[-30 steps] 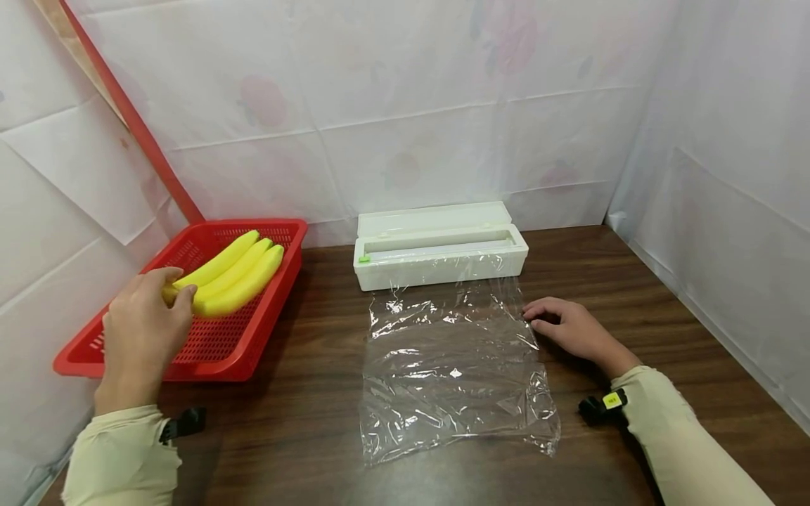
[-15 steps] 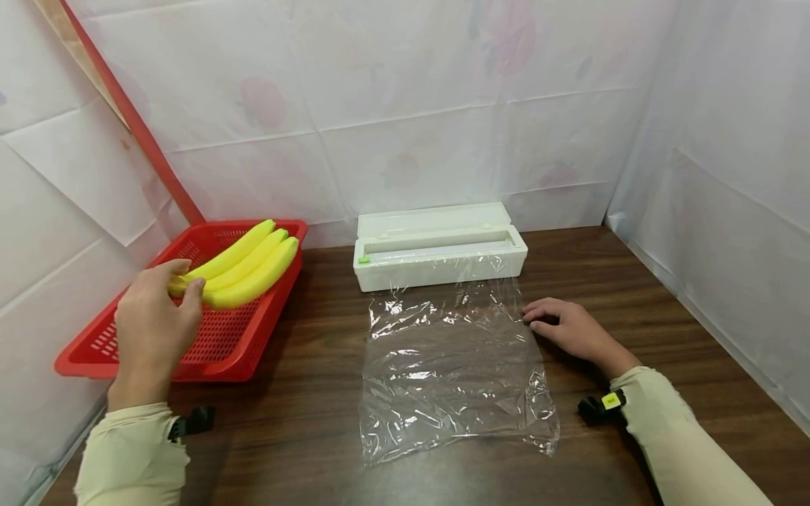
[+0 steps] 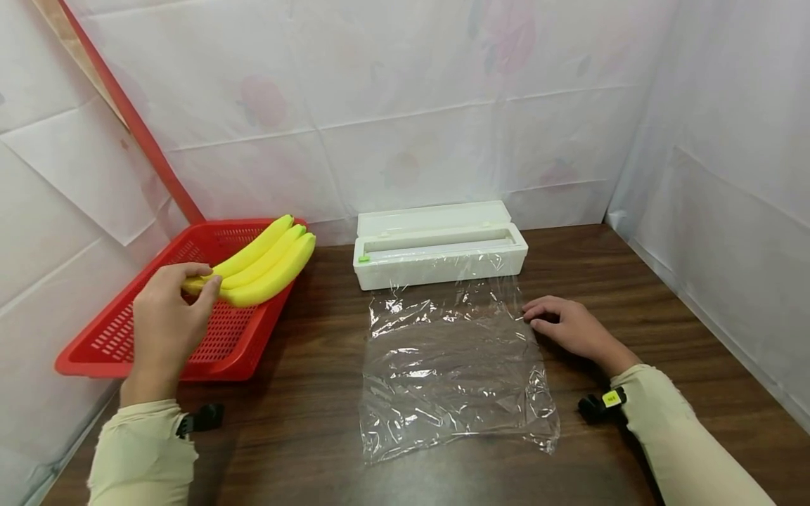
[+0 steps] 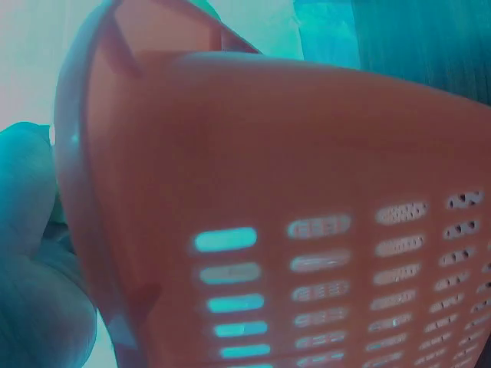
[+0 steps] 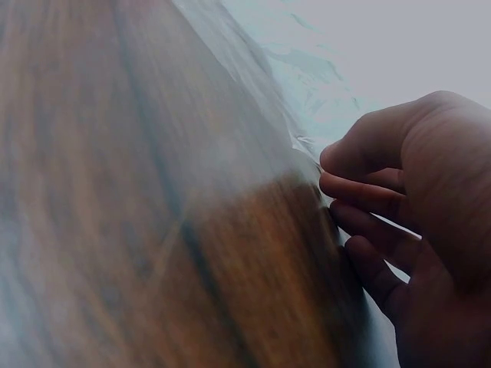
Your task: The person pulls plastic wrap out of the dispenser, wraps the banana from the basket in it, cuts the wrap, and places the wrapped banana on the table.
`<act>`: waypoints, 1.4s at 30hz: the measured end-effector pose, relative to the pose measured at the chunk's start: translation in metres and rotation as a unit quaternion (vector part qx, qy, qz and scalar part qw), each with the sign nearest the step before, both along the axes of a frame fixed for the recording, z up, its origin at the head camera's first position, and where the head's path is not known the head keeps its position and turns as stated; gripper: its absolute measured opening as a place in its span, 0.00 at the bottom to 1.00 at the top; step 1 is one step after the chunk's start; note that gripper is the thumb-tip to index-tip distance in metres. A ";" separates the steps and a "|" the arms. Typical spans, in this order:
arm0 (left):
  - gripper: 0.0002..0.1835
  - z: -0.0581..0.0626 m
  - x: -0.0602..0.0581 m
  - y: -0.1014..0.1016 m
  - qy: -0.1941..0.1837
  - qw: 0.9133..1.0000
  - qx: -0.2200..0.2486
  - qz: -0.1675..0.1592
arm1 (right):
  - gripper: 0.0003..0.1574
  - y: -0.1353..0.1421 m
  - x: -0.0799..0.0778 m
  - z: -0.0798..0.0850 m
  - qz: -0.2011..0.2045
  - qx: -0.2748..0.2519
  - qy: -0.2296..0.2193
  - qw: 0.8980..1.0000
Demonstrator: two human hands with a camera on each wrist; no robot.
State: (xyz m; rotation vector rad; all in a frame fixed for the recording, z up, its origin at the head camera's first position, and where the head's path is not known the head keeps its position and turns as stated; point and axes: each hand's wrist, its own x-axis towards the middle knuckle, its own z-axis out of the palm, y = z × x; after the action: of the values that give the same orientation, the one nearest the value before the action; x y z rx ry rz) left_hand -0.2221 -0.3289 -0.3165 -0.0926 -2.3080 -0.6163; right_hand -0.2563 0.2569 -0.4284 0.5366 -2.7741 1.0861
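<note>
My left hand [image 3: 166,320] pinches the stem end of a bunch of three yellow bananas [image 3: 272,270] between thumb and fingers. The bunch hangs over the right side of a red perforated basket [image 3: 271,332], its tips pointing up and right. In the left wrist view, the basket's side [image 4: 199,130] fills the picture and hides the bananas; part of the hand [image 4: 34,268] shows at the left. My right hand [image 3: 572,329] rests on the table, fingers loosely bent, fingertips at the right edge of a clear plastic wrap sheet [image 3: 449,379]. The right wrist view shows relaxed fingers [image 5: 372,230] there.
Behind the sheet stands a white wrap dispenser [image 3: 380,279] with its lid raised and a green slider [image 3: 363,259] at its left end; the film runs out over its front. White patterned sheeting [image 3: 405,105] walls the wooden table [image 3: 304,436].
My left hand has carried the bananas to the right and slightly upward, over the basket's right rim. The right hand, wrap sheet and dispenser have stayed in place.
</note>
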 end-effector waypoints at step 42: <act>0.11 -0.026 -0.027 0.091 -0.017 0.981 -0.052 -0.189 | 0.08 0.000 0.002 0.005 -0.005 0.003 0.008 1.000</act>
State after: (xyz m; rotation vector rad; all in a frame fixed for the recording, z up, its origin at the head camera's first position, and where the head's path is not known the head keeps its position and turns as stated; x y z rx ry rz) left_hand -0.2495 -0.2378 -0.3420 -0.5843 -2.3720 -0.6864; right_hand -0.2541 0.2565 -0.4239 0.5297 -2.7651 1.0660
